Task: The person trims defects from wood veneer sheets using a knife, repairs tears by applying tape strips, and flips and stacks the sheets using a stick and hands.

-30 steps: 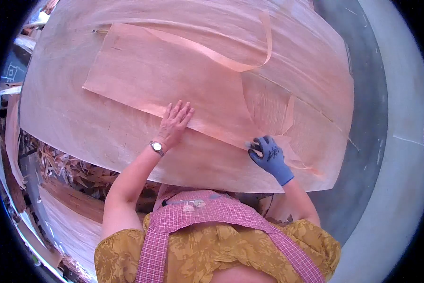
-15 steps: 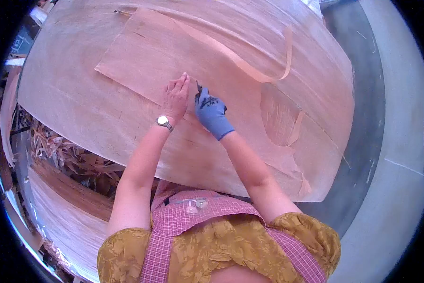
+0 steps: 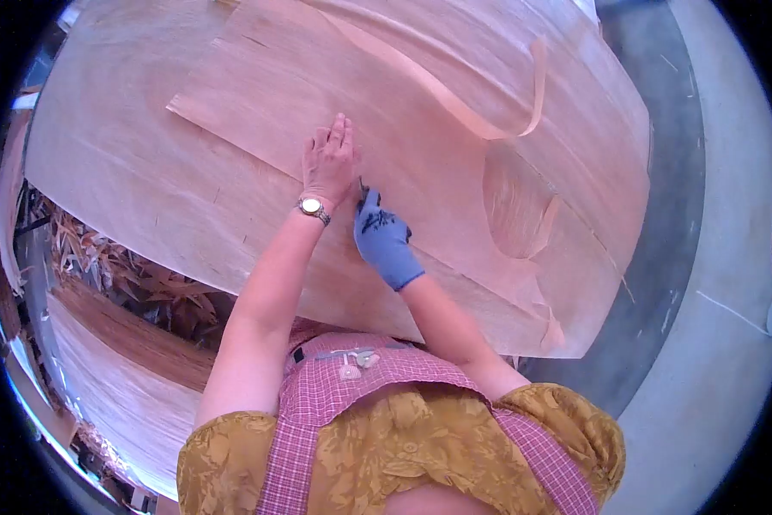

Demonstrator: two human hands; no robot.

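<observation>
My bare left hand (image 3: 330, 160) lies flat on a thin wood veneer sheet (image 3: 266, 94), its fingers stretched out together and pointing away from me. A watch sits on that wrist. Just to its right, my right hand (image 3: 383, 239), in a blue glove with dark marks, is closed around a small knife (image 3: 363, 184). Only the thin dark tip of the knife shows past the fingers; its handle is hidden in the glove. The tip is at the veneer beside my left palm. A narrow curled veneer strip (image 3: 467, 120) runs along the sheet's far edge.
Larger veneer sheets (image 3: 102, 146) lie stacked beneath the piece. A torn, curved opening (image 3: 514, 202) shows at the right. Broken veneer scraps (image 3: 158, 292) fill a gap at the lower left. Grey floor (image 3: 660, 215) runs along the right side.
My right hand with the knife has drawn back toward my body across the veneer. My left hand stays flat at about the same place on the sheet. The view has shifted slightly.
</observation>
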